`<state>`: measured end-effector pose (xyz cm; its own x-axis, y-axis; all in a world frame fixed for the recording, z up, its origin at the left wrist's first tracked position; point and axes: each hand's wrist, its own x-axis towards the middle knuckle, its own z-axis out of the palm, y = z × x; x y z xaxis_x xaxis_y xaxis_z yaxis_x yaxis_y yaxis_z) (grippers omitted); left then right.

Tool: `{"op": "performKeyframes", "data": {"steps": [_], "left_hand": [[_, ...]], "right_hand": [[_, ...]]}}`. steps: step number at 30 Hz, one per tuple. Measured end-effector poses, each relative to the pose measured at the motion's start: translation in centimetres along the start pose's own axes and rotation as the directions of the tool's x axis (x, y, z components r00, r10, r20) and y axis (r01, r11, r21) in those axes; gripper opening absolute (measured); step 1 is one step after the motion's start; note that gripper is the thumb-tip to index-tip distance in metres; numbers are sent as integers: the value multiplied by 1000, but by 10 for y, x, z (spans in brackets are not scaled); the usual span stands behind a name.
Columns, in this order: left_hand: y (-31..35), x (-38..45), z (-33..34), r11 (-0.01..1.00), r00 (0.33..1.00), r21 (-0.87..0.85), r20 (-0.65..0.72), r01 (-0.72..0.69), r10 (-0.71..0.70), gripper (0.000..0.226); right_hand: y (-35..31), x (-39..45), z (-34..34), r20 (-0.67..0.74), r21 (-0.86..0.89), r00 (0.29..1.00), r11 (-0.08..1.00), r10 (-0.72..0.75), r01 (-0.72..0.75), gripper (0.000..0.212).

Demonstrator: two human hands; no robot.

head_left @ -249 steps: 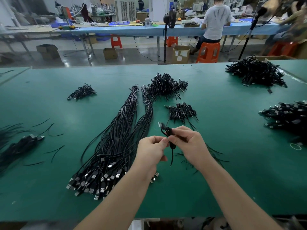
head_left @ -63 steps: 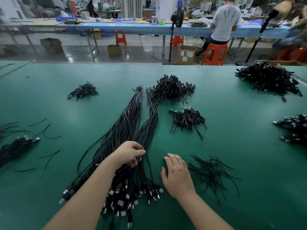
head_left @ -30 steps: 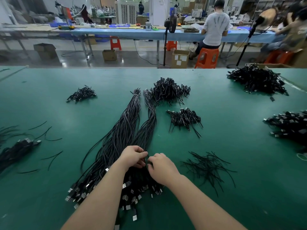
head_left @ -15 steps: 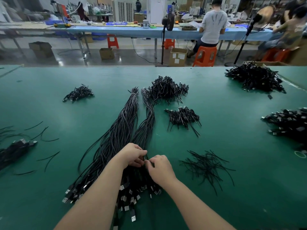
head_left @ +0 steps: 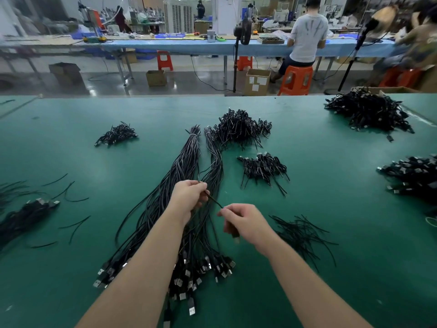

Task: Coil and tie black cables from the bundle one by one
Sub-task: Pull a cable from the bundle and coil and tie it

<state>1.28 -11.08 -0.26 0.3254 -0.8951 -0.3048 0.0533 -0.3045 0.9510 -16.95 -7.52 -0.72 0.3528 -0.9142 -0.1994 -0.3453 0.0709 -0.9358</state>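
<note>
While both hands work just above the bundle, this is how things stand.

Left hand (head_left: pixel 189 197): fingers curled, pinching one cable (head_left: pixel 214 201) between thumb and fingertips.
Right hand (head_left: pixel 246 223): fingers curled; it seems to grip the same cable lower down, near its plug end, though blur hides the exact hold.
Cable: a short taut stretch runs between the two hands, lifted off the rest.
Bundle (head_left: pixel 184 171): long and straight on the green table (head_left: pixel 331 268), plug ends fanned towards the person, far ends gathered near the top.
Ties (head_left: pixel 300 233): loose thin strands just right of the right hand.
Finished coils (head_left: pixel 262 169): a small heap beyond the ties; a larger heap (head_left: pixel 238 129) sits near the bundle's far end.
Step, as I judge it: drawing a single cable free before coiling.
Doing it well: draw along the bundle's length, not sideways, so neighbours are not dragged or snagged; keep the left pinch light enough for the cable to slide; check only one strand is held; then wind even loops and reach right for a tie.
</note>
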Motion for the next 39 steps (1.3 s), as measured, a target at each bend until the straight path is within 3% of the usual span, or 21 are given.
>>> {"op": "performKeyframes", "data": {"steps": [2, 4, 7, 9, 10, 12, 16, 20, 24, 27, 28, 31, 33, 36, 37, 39], "left_hand": [[-3, 0, -1, 999, 998, -33, -55, 9, -11, 34], [-9, -2, 2, 989, 996, 145, -80, -34, 46, 60], [-13, -7, 14, 900, 981, 392, 68, -191, 179, 28], [-15, -13, 19, 812, 959, 510, 146, -284, 244, 27], [-16, -16, 21, 746, 942, 576, 185, -335, 280, 25], [-19, -21, 20, 585, 895, 686, 247, -432, 372, 21], [-27, -28, 13, 338, 770, 737, 375, -586, 517, 16], [-44, -33, 5, 193, 807, 823, 428, -534, 407, 20], [-61, -34, -15, 113, 871, 897, 376, -428, 317, 24], [-56, -33, -28, 61, 939, 942, 320, -329, 122, 19], [-52, -34, -30, 47, 952, 951, 304, -305, 27, 31], [-30, -45, -30, 82, 911, 939, 344, -334, -227, 77], [-11, -59, -23, 234, 842, 871, 483, -432, -242, 88], [20, -83, 6, 651, 773, 593, 634, -474, -15, 73], [28, -89, 19, 725, 773, 488, 627, -487, 96, 61], [41, -98, 40, 755, 792, 394, 552, -524, 262, 34]], "right_hand": [[-9, -6, -17, 42, 55, 999, 998, -29, 27, 17], [-19, -12, -30, 82, 146, 995, 988, -65, 52, 19], [-34, -19, -42, 125, 412, 986, 910, -112, 51, 26], [-41, -22, -48, 156, 546, 970, 835, -186, 73, 32], [-44, -23, -49, 148, 564, 961, 818, -234, 112, 25], [-49, -24, -51, 61, 544, 955, 812, -290, 212, 17], [-59, -23, -54, -250, 464, 940, 823, -233, 328, 14], [-72, -27, -70, -374, 493, 907, 786, -197, 373, 19], [-88, -35, -97, -413, 594, 888, 680, -202, 431, 24], [-94, -38, -116, -399, 631, 891, 640, -218, 439, 30], [-94, -38, -120, -380, 623, 900, 661, -212, 419, 32], [-90, -37, -118, -292, 542, 944, 786, -155, 297, 31], [-86, -36, -107, -247, 435, 963, 876, -107, 209, 31], [-78, -34, -86, -193, 257, 978, 958, -82, 131, 33], [-75, -33, -80, -172, 217, 981, 968, -88, 125, 31], [-71, -33, -69, -135, 204, 985, 970, -107, 133, 23]]}}
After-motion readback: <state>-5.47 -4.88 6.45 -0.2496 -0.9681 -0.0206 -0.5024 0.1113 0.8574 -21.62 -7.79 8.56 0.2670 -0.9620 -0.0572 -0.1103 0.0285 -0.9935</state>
